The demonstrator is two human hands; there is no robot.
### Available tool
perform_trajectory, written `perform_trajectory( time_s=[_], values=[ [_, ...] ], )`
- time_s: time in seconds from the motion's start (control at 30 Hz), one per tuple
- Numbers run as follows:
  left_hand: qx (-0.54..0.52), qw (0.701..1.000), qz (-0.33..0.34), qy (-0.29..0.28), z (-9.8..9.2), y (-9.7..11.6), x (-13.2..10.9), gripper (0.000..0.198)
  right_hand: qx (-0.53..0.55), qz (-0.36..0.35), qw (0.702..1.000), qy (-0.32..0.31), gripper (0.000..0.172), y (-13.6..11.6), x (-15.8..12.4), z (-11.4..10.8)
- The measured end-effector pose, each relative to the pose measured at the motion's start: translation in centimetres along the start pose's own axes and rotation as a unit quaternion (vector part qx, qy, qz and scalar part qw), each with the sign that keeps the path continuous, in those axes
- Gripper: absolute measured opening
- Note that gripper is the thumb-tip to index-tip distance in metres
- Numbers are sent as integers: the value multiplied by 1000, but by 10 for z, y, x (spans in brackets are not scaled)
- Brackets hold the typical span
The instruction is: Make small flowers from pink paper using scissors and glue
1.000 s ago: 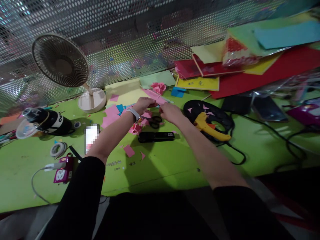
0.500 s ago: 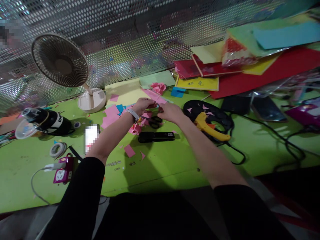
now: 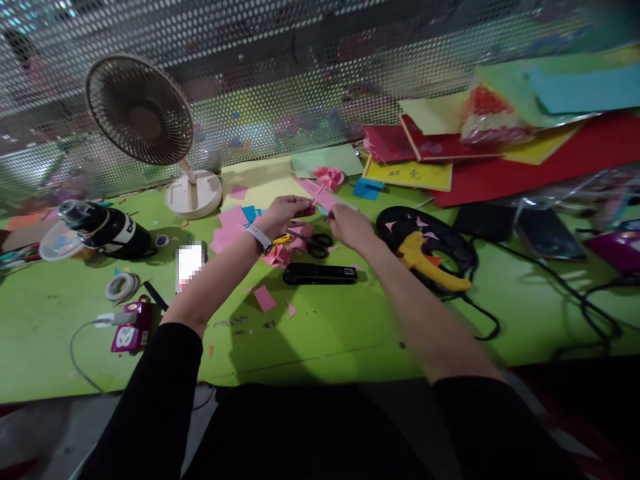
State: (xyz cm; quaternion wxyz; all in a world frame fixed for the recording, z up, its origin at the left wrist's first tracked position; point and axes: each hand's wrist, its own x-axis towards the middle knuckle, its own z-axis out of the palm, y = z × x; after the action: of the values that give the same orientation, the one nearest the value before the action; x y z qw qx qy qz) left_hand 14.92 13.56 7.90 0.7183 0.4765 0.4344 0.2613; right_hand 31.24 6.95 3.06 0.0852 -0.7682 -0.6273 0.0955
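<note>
Dimly, left fingers (image 3: 301, 205) and right fingers (image 3: 336, 213) near pink paper (image 3: 327, 199), whether pinching anything I cannot tell.

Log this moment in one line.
left hand: hold unclear | right hand: hold unclear | beyond: pink paper | toward body: scissors, stapler

The tabletop (image 3: 320, 353) is lime green. The paper strip (image 3: 327, 199) is pink, as is the paper flower (image 3: 329, 178); the paper square (image 3: 367, 189) is blue. The stapler (image 3: 317, 274) is black with a white label (image 3: 349, 272), the scissors (image 3: 329, 239) have black handles, the glue gun (image 3: 434, 269) is yellow, and the wristband (image 3: 259, 237) is whitish grey. The socket block (image 3: 133, 327) is purple and white, the fan (image 3: 145, 121) beige, the bottle (image 3: 113, 230) black with white lettering (image 3: 131, 227). Round holes pattern the silvery mesh (image 3: 285, 80). The 2 sleeves (image 3: 145, 393) are black.
</note>
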Motion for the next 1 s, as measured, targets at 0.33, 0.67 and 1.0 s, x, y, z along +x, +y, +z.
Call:
perform_trajectory(
  time_s=[0.33, 0.67, 1.0],
  values=[
    [-74, 995, 69, -6, -36, -23, -79, 8, 516, -34, 856, -5, 26, -34, -25, -15],
    [-69, 994, 86, -8, -46, -50, -106, 2, 467, -114, 877, -2, 18, -58, -49, -13],
    [-85, 995, 54, 16, -55, -46, -113, 5, 180, -138, 963, 145, 48, -44, -59, -36]
  ],
)
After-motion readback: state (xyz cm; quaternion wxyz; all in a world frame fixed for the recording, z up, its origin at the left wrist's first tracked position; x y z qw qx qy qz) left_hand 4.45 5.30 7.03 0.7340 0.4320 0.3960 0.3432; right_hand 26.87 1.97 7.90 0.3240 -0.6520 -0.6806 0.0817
